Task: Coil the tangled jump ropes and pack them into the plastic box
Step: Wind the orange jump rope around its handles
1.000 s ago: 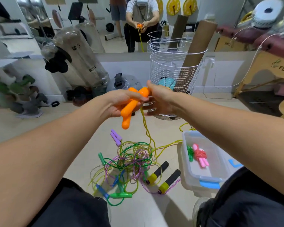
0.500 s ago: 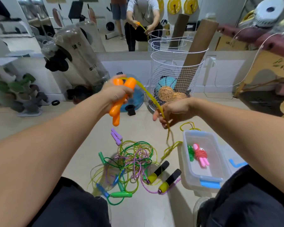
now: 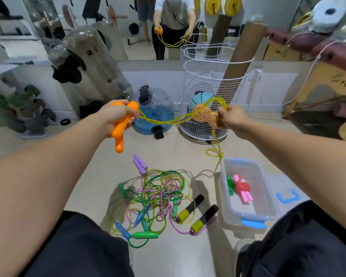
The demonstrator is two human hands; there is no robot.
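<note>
My left hand (image 3: 116, 114) grips the two orange handles (image 3: 120, 134) of a jump rope, held up at chest height. Its yellow rope (image 3: 168, 120) runs across to my right hand (image 3: 231, 118), which pinches a doubled strand; the rest hangs down in a loop toward the floor beside the box. A tangled pile of ropes (image 3: 160, 194) with green, blue, purple and black-and-yellow handles lies on the floor between my knees. The clear plastic box (image 3: 268, 198) stands to its right and holds a coiled red rope with pink handles (image 3: 243, 188) and a green one.
A white wire basket (image 3: 210, 84) with balls and a cardboard tube stands behind my right hand. A blue water jug (image 3: 158, 108) sits on the floor by the mirror wall. The box lid with blue clips (image 3: 288, 196) lies right of the box.
My hands have pulled apart, left hand going left and right hand right, stretching the yellow rope between them. The rope's tail has left the pile and hangs by the box.
</note>
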